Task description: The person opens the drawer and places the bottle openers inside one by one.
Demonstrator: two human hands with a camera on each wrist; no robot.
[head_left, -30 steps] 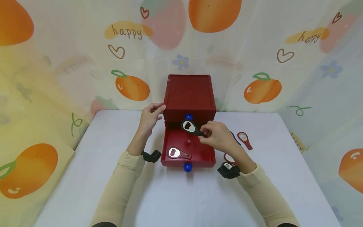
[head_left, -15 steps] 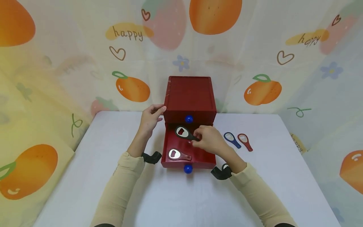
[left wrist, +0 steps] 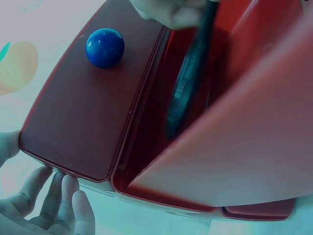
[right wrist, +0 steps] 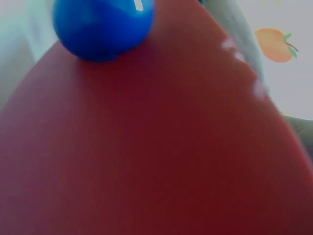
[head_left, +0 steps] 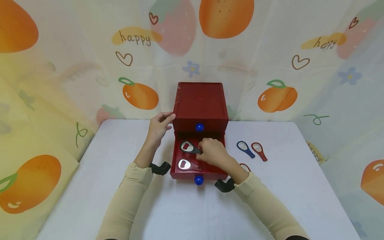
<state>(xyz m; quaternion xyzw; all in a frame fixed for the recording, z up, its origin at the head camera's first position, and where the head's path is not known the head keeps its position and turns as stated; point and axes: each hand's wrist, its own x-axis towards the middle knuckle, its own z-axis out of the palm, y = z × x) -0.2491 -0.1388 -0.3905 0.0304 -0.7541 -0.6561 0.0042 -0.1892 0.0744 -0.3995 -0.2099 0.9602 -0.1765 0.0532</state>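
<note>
Right hand (head_left: 213, 152): grip pinching black bottle opener (head_left: 192, 150) by handle end, inside pulled-out drawer (head_left: 183, 175); floor contact unclear. Maroon opener (head_left: 192, 165) lies in drawer, near front wall. Left hand (head_left: 157, 129): grip loose, fingers against left side of red box (head_left: 200, 100). Blue opener (head_left: 248, 151), red opener (head_left: 262, 156) on tabletop (head_left: 300, 173), right.
</note>
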